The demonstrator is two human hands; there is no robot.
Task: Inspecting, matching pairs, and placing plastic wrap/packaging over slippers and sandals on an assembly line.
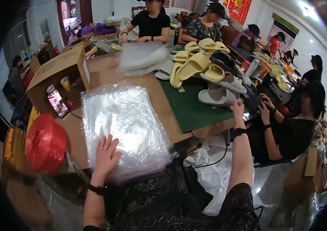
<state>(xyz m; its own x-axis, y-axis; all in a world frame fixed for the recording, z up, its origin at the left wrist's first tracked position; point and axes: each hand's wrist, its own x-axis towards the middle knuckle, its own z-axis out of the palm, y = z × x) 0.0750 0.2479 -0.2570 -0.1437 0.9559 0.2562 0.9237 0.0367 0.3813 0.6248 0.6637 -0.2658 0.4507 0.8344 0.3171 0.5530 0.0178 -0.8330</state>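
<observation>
My left hand lies with its fingers stretched out on a thick stack of clear plastic bags, near the stack's front edge. Reaching out to the right, my right hand has its fingers closed on the near end of a grey slide slipper. That slipper is on a green mat, at the front of a pile of slippers. Yellow slippers, another grey slipper and a black slipper are heaped behind it. My fingertips are partly hidden at the slipper's edge.
An open cardboard box with a lit phone stands on the left, near a red roll of plastic twine. More plastic bags lie farther back. A co-worker sits close on my right; others work across the table.
</observation>
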